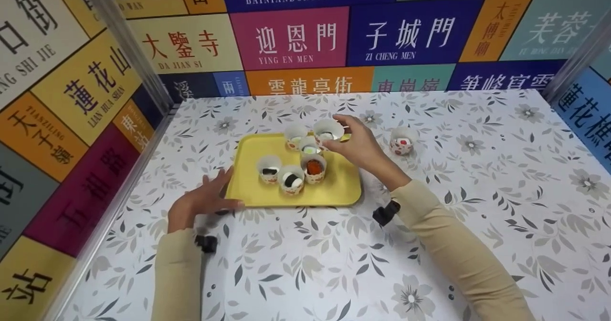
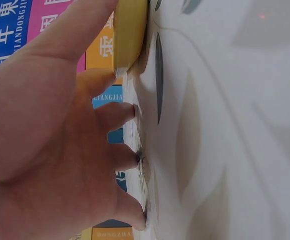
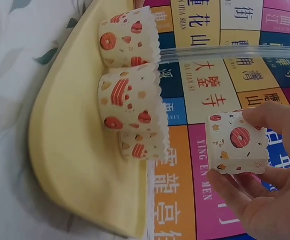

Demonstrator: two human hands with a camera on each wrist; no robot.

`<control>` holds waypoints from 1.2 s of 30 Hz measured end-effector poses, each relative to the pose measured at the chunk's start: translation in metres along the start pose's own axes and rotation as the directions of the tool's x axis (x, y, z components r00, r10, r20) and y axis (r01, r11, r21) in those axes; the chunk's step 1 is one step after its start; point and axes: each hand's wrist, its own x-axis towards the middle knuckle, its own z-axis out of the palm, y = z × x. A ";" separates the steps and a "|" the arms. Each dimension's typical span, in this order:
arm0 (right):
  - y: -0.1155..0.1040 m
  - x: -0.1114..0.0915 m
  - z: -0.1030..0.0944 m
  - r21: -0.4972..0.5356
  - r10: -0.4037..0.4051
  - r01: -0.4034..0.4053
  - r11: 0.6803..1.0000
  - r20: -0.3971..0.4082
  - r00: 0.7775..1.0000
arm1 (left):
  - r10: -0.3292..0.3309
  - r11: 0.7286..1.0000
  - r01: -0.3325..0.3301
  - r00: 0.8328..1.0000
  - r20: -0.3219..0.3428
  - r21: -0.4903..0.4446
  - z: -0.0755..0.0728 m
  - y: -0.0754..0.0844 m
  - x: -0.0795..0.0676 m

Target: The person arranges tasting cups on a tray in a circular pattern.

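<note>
My right hand (image 1: 358,142) pinches a paper baking cup (image 1: 329,129) between thumb and fingers, above the far edge of a yellow tray (image 1: 248,151). In the right wrist view that cup (image 3: 237,142) is white with a red donut print and hangs clear of the tray. Several similar cups stand on the tray, among them one with an orange-red piece (image 1: 314,167) and one with a black-and-white piece (image 1: 292,181). At the tray's near left corner lies my left hand (image 1: 203,198), thumb and index finger touching its rim. Its other fingertips rest on the table in the left wrist view.
Right of the tray, another printed cup (image 1: 402,142) with a red and white piece stands on the table. A white leaf-patterned cloth (image 1: 305,264) covers the table. Panels with coloured signs (image 1: 291,39) rise behind it and at the sides.
</note>
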 end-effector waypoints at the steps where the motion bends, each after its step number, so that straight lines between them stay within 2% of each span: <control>1: -0.003 0.001 0.002 -0.006 -0.009 0.009 1.000 0.004 1.000 | -0.002 1.000 0.002 1.000 0.001 -0.001 0.000 0.000 0.000; 12: -0.027 0.010 0.030 -0.097 -0.042 0.052 0.994 0.105 0.994 | -0.028 0.999 0.027 1.000 -0.007 -0.016 0.001 0.001 0.000; 18: -0.041 0.020 0.042 -0.112 -0.068 0.086 0.990 0.162 0.985 | 0.002 1.000 -0.002 1.000 -0.005 0.015 0.000 0.001 -0.001; 20: -0.046 0.024 0.047 -0.114 -0.065 0.086 0.990 0.179 0.982 | 0.006 1.000 -0.006 1.000 -0.002 0.014 0.000 0.001 -0.002; 28: -0.062 0.037 0.062 -0.130 -0.021 0.051 0.990 0.218 0.976 | -0.047 0.999 0.047 0.999 0.003 -0.005 0.000 0.003 0.000; 36: -0.060 0.047 0.077 -0.159 0.004 0.032 0.987 0.218 0.976 | -0.060 0.998 0.060 0.998 0.006 -0.007 0.000 0.005 -0.001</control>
